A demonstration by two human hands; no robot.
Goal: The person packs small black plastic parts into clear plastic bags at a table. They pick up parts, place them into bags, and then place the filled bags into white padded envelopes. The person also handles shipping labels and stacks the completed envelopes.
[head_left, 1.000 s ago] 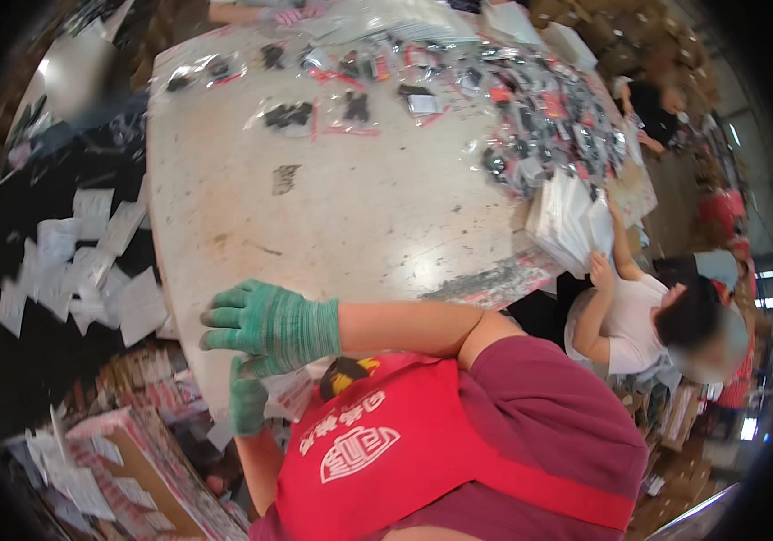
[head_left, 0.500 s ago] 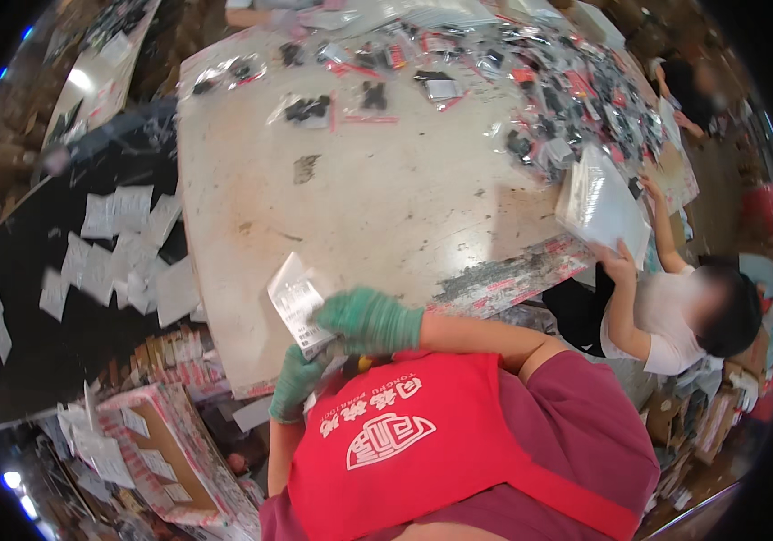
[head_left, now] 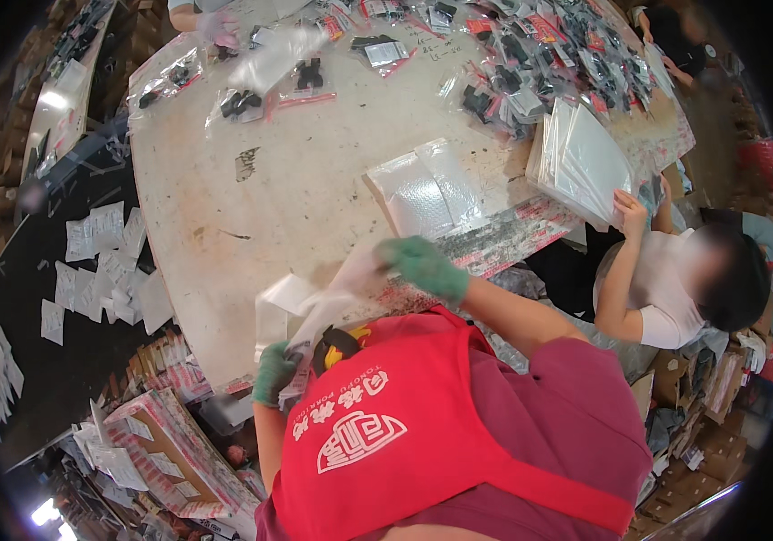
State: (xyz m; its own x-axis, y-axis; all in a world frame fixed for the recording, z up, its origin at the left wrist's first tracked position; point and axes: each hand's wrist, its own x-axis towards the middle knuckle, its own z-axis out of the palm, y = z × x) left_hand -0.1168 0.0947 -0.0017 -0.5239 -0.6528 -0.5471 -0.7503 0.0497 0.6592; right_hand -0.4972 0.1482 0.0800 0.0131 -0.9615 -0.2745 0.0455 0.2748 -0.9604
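Observation:
My left hand [head_left: 274, 374], in a green glove, is closed on printed white paper labels [head_left: 298, 374] near the table's front edge. A pale, blurred strip [head_left: 346, 281] stretches up from there to my right hand [head_left: 427, 268], also green-gloved, whose fingers are closed on its far end. Whether the strip is a label or its backing I cannot tell. White folded sheets [head_left: 287, 293] stand beside the strip, over the table edge. A black and yellow object [head_left: 339, 347] lies between my hands, against my red apron. Beyond my right hand, silvery bubble-wrap bags [head_left: 427, 187] lie flat on the table.
The worn table [head_left: 206, 207] carries a heap of bagged black parts [head_left: 548, 72] at far right. A co-worker [head_left: 657, 279] at right holds a stack of see-through bags [head_left: 580, 162]. White packets [head_left: 111, 270] lie on a black surface at left; an open carton [head_left: 179, 455] stands below.
My right hand has moved right, away from my left, with the pale strip stretched between. Bubble-wrap bags now lie on the table. A blurred see-through bag appears at the far side.

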